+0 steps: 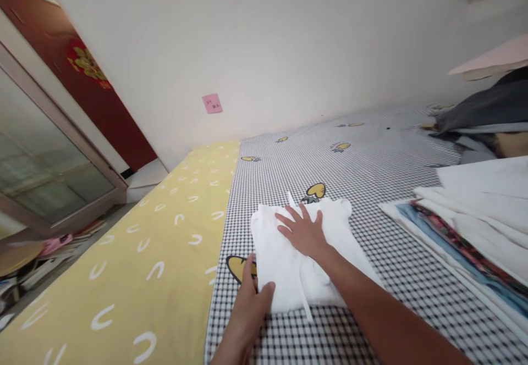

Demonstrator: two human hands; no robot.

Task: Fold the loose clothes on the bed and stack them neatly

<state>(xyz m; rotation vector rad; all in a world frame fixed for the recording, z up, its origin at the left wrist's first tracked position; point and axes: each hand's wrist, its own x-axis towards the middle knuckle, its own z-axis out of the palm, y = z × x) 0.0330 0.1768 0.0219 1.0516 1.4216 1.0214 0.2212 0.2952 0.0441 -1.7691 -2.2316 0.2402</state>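
A white garment (284,277), folded into a rough rectangle, lies on the checked bedsheet (272,332). Thin white ties show at its top and bottom edges. Flat on the upper part of the cloth rests my right hand (303,230), fingers spread and open. At the garment's lower left edge is my left hand (251,302), with the thumb apart from the outstretched fingers. That thumb touches the cloth's border, and the hand grips nothing visibly. My right forearm hides part of the garment's right side.
To the right sits a stack of folded clothes (466,233), with a dark pile of clothing (487,109) behind it. Yellow patterned fabric (181,216) covers the bed's left side. A pale wall (264,40) with a pink note (212,103) stands behind the bed.
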